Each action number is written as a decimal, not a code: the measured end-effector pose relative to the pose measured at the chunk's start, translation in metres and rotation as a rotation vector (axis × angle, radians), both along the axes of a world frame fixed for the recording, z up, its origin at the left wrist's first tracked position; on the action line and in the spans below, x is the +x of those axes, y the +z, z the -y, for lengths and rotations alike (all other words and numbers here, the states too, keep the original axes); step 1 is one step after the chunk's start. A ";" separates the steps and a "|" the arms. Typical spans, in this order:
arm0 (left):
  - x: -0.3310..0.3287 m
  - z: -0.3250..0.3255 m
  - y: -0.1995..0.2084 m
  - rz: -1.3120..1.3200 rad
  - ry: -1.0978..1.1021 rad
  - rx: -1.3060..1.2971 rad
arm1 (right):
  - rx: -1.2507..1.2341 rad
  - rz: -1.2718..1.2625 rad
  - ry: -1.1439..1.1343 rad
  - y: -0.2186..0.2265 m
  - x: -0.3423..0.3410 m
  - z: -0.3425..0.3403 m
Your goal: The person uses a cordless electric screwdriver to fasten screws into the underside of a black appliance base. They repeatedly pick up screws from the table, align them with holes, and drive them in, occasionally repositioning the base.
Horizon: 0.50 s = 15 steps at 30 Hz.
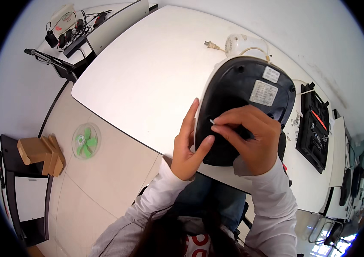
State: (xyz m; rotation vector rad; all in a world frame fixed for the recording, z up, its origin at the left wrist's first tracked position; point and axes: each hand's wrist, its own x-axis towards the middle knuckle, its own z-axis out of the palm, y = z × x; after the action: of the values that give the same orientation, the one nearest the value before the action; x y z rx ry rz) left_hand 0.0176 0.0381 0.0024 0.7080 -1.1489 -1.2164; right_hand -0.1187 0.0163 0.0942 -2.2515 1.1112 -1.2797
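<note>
White worktop; my left hand, open, likely steadies a black base; my right hand pinches a pale piece, kind unclear.

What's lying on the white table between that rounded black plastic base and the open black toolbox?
In the head view, small silvery pieces lie loose between the black plastic base and the open black toolbox, with a thin pale cord farther away.

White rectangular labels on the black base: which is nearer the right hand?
The larger white rectangular label, just above the right hand in the picture; the smaller white label lies farther up.
</note>
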 end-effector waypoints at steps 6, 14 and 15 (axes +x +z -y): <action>-0.011 0.004 0.007 0.106 0.099 -0.094 | -0.108 -0.048 -0.092 0.007 -0.001 -0.003; -0.020 -0.004 0.021 0.019 0.121 -0.036 | -0.223 -0.073 -0.139 0.016 -0.005 -0.005; -0.021 -0.005 0.023 0.006 0.126 -0.032 | -0.228 -0.075 -0.132 0.017 -0.005 -0.005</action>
State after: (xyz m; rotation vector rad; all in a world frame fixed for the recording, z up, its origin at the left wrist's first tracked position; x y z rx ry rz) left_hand -0.0037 0.0426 0.0254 0.7491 -1.1101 -1.0887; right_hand -0.1233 0.0208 0.1116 -2.4434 1.2130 -1.4506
